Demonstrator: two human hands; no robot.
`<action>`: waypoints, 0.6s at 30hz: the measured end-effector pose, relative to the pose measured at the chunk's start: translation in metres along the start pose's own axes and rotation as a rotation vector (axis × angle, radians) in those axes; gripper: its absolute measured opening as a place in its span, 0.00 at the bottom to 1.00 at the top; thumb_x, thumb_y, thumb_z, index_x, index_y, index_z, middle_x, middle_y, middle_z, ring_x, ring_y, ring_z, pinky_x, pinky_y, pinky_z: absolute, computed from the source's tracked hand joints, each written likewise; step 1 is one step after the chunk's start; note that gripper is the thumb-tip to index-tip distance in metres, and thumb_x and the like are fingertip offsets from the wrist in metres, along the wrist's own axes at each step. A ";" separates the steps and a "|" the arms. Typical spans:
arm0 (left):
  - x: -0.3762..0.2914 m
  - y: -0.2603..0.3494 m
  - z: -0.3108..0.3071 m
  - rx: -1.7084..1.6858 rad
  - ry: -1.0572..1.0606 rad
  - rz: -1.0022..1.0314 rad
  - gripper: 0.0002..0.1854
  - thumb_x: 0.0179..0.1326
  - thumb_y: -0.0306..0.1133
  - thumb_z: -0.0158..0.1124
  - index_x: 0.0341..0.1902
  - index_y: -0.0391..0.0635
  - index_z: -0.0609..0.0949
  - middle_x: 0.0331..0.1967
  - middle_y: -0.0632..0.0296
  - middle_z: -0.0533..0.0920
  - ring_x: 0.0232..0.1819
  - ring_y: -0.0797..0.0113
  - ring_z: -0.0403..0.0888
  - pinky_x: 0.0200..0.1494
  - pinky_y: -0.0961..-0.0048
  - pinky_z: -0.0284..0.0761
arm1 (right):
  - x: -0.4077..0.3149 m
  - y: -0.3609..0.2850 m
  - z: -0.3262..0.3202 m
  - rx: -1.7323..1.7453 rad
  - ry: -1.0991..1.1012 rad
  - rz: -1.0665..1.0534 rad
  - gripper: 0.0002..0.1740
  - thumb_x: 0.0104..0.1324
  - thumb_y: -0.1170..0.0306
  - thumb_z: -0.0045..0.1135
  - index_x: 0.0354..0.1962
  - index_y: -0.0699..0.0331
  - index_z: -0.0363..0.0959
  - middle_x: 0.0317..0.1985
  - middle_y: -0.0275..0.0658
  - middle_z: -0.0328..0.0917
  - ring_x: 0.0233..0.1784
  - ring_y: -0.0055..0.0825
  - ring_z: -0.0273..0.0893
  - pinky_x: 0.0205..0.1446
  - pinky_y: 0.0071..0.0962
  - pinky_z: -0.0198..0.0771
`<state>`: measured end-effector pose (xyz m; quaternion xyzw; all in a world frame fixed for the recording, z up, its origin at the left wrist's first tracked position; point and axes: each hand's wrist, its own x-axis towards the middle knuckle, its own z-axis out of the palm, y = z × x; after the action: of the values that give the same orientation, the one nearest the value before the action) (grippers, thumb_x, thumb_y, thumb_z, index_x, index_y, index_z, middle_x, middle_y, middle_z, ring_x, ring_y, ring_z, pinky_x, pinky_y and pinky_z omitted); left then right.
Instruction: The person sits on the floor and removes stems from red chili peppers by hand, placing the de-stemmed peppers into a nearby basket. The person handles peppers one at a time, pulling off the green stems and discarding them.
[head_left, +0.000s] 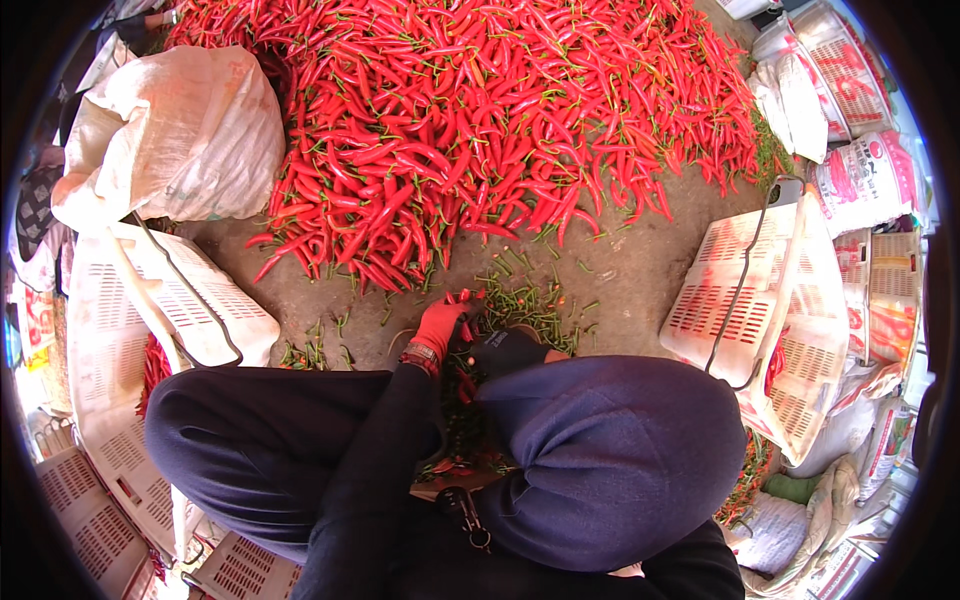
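My left hand (437, 328), in a red glove, is closed around a few red chili peppers (466, 298) between my knees. Close beside it on the right is my right hand (510, 349) in a dark glove. Its fingers point toward the same peppers, but I cannot make out whether they grip anything. Cut green pepper stems (529, 304) lie scattered on the concrete floor just beyond my hands. Farther out spreads a large heap of red chili peppers (465, 127) with green stems. More peppers and stems lie in shadow below my hands, between my legs.
White plastic crates (739, 277) stand tilted at my right, with a similar crate (202, 285) at my left; red peppers show inside both. A full white woven sack (195, 127) rests at the left. Printed sacks (866, 180) and stacked crates line the right. A person's hand (161, 19) shows at far left.
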<state>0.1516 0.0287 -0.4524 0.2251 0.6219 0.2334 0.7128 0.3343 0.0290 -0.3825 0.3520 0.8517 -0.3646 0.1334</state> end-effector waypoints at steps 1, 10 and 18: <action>0.002 0.000 -0.004 -0.059 0.015 0.070 0.12 0.63 0.40 0.66 0.34 0.42 0.84 0.24 0.61 0.83 0.26 0.68 0.81 0.29 0.68 0.76 | 0.000 0.003 -0.003 0.014 -0.037 -0.003 0.13 0.61 0.64 0.53 0.39 0.62 0.76 0.35 0.53 0.81 0.39 0.50 0.83 0.42 0.47 0.78; 0.007 -0.013 -0.029 0.897 0.104 1.062 0.13 0.66 0.38 0.58 0.50 0.48 0.83 0.32 0.60 0.85 0.37 0.63 0.84 0.39 0.68 0.78 | 0.098 0.092 -0.035 -0.342 0.667 0.412 0.15 0.66 0.61 0.54 0.43 0.63 0.72 0.36 0.50 0.78 0.39 0.50 0.82 0.39 0.50 0.76; 0.001 -0.002 -0.019 0.853 -0.012 0.755 0.24 0.45 0.42 0.73 0.49 0.52 0.82 0.42 0.59 0.86 0.44 0.52 0.84 0.45 0.63 0.78 | 0.044 0.055 0.012 0.420 0.553 0.403 0.17 0.64 0.62 0.56 0.47 0.64 0.75 0.38 0.55 0.82 0.43 0.55 0.81 0.45 0.49 0.75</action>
<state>0.1327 0.0283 -0.4573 0.7011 0.5334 0.1986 0.4296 0.3405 0.0690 -0.4409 0.6164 0.6764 -0.3886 -0.1070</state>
